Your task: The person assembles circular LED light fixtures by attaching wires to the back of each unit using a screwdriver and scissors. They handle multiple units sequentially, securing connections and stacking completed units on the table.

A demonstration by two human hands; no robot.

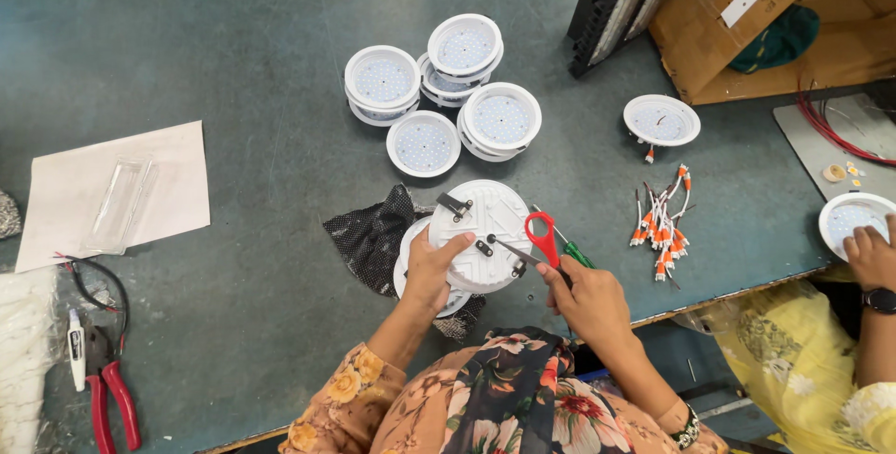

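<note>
My left hand (431, 267) grips a round white lamp housing (485, 221), held back side up and tilted over another white lamp on a black mesh cloth (373, 235). Metal spring clips stick out of the housing's back. My right hand (588, 300) holds red-handled scissors (539, 239) with their blades pointing at the housing's back. A green-handled screwdriver (576, 254) lies under the scissors by my right hand.
Stacks of white round LED lamps (439, 90) sit beyond, one lamp (661, 120) apart. A bundle of orange-tipped wire connectors (663, 225) lies to the right. Red pliers (107, 389), paper with a plastic tray (117, 193), a cardboard box (775, 15). Another person's hand (868, 253) holds a lamp at right.
</note>
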